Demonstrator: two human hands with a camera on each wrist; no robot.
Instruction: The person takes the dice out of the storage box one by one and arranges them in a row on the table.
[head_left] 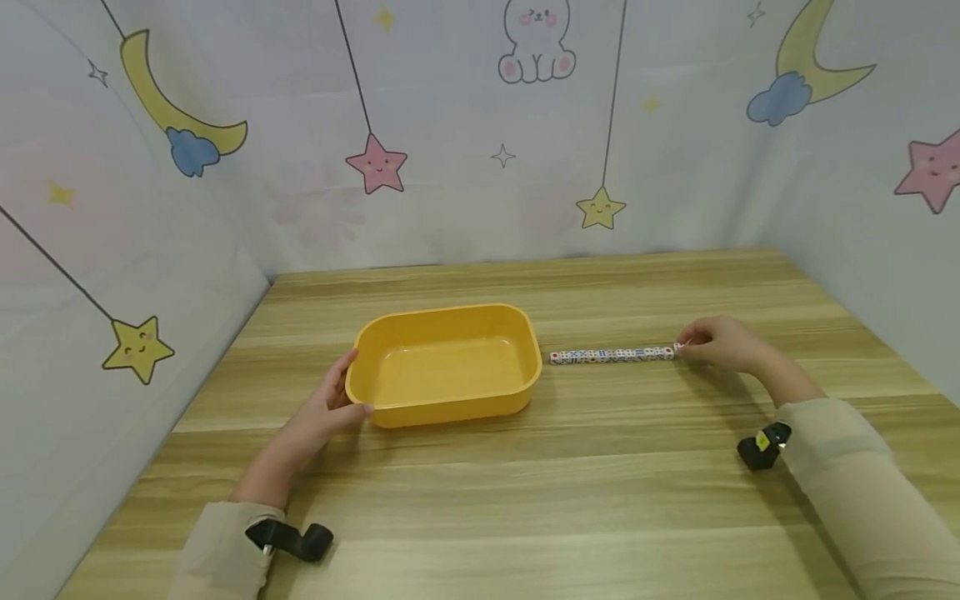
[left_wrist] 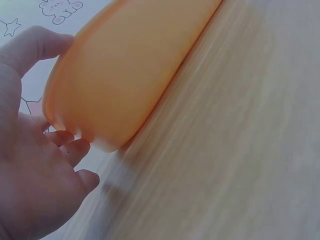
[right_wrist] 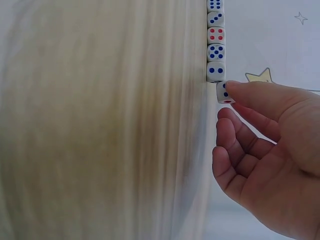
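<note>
On the table lies a straight row of white dice (head_left: 611, 356) with blue and red pips. At its right end my right hand (head_left: 722, 343) pinches a single die (right_wrist: 225, 93) between thumb and forefinger. That die sits slightly out of line with the row in the right wrist view, and the other fingers are curled below it. A yellow plastic tub (head_left: 444, 410) with rounded corners stands left of the row, nothing in it. My left hand (head_left: 327, 410) grips the tub's left end, thumb at the front corner and fingers along the side.
The wood-grain table (head_left: 510, 517) runs back to a pale cloth backdrop (head_left: 465, 208) printed with stars, moons and a bear. Black wrist cameras sit on both sleeves (head_left: 840, 450). The row's left end comes close to the tub's right side.
</note>
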